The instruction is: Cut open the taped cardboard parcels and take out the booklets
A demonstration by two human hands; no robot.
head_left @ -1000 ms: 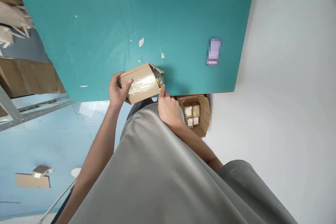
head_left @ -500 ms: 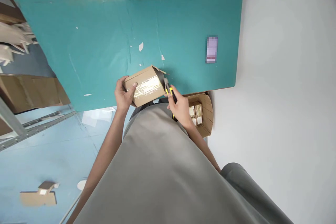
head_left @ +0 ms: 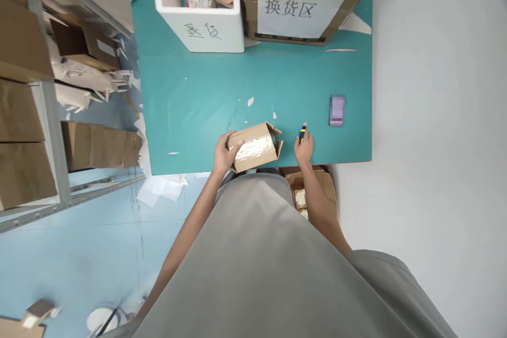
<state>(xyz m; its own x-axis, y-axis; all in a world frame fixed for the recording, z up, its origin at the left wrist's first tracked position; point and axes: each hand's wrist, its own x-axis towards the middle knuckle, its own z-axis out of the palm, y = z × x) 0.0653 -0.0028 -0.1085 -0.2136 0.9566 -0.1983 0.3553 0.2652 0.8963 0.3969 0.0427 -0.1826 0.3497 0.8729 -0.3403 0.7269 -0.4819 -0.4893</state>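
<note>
My left hand (head_left: 226, 152) grips the left end of a small brown cardboard box (head_left: 253, 145) with shiny clear tape along its side. The thumb lies on top, and the other fingers are partly behind the box. At its right end the flaps stand apart, and the contents cannot be made out. To the right of the box, my right hand (head_left: 304, 149) is closed round a black and yellow utility knife (head_left: 303, 133). The knife's tip points away from me, over the green tabletop (head_left: 198, 95).
A white foam box (head_left: 217, 31) and a labelled cardboard carton (head_left: 304, 10), both with goods inside, stand at the table's back. A phone-like object (head_left: 337, 111) lies right. Below the front edge is an open carton (head_left: 327, 185) with small boxes. Shelving (head_left: 59, 142) stands left.
My right hand has moved the utility knife away from the box's end, to the right. The flaps there now stand further out. My view has shifted, showing more of the table's back.
</note>
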